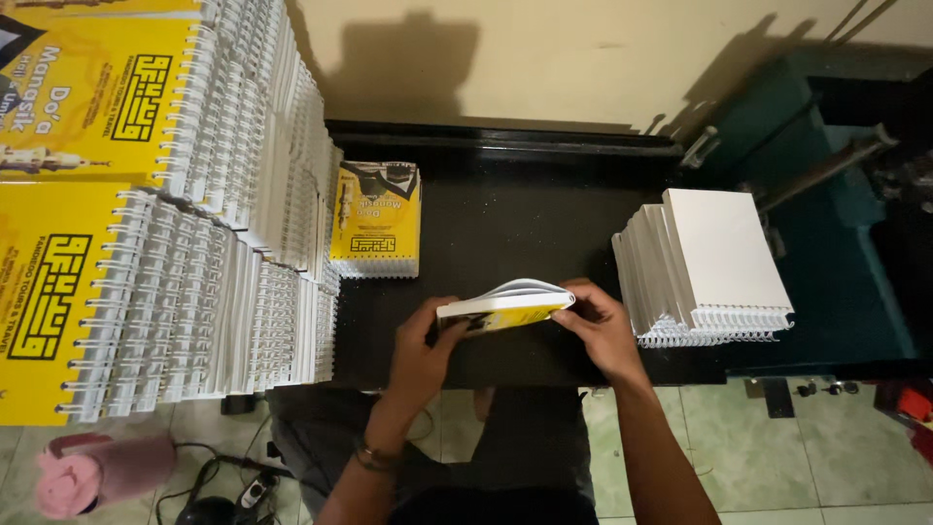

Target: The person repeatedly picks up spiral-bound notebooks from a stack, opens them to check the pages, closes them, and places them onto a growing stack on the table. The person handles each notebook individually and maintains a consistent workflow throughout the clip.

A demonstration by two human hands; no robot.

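A small yellow-covered booklet (505, 303) with white pages is held above the black tabletop (525, 214), bowed upward in the middle. My left hand (423, 348) grips its left end and my right hand (601, 326) grips its right end. A short stack of finished yellow spiral-bound booklets (376, 219) lies further back to the left. A stack of white spiral-bound page blocks (705, 262) stands right beside my right hand.
Tall piles of yellow spiral-bound booklets (146, 214) fill the left side. A dark green machine with metal levers (836, 165) stands at the right. Below are a tiled floor (777, 457), a pink object (97, 472) and cables.
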